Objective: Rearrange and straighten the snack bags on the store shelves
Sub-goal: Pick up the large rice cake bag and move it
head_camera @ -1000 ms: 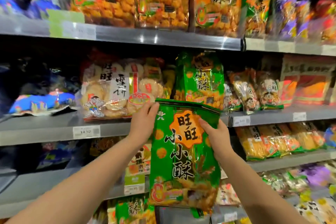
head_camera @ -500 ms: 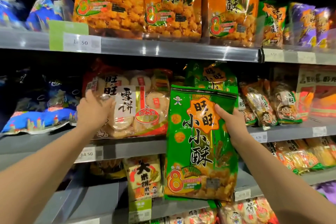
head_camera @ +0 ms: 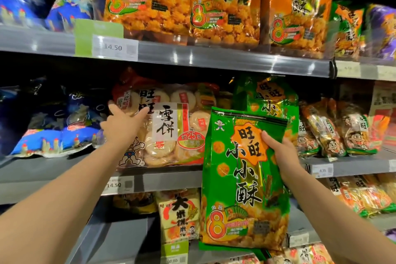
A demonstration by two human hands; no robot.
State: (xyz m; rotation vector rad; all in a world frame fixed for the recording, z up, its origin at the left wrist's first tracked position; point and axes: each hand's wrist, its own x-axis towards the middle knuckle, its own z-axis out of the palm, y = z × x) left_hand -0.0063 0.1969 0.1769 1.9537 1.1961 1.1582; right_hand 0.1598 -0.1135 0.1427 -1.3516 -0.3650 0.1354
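Note:
My right hand (head_camera: 280,152) grips a tall green snack bag (head_camera: 242,180) by its right edge and holds it upright in front of the middle shelf (head_camera: 171,180). A second green bag (head_camera: 267,96) of the same kind stands on that shelf just behind it. My left hand (head_camera: 123,123) rests with spread fingers against the upper left of a clear rice-cracker bag (head_camera: 169,126) that stands on the middle shelf. Three orange bags (head_camera: 222,4) line the top shelf (head_camera: 214,58).
Blue bags (head_camera: 53,135) lie flat at the left of the middle shelf, and more blue bags (head_camera: 64,8) sit on the top shelf. Small cartoon-print packets (head_camera: 340,130) crowd the right. A yellow rice-cracker bag (head_camera: 180,218) stands on the lower shelf (head_camera: 120,236).
My left hand let go of the green bag and moved up-left onto the rice-cracker bag. My right hand alone now holds the green bag, raised toward the middle shelf.

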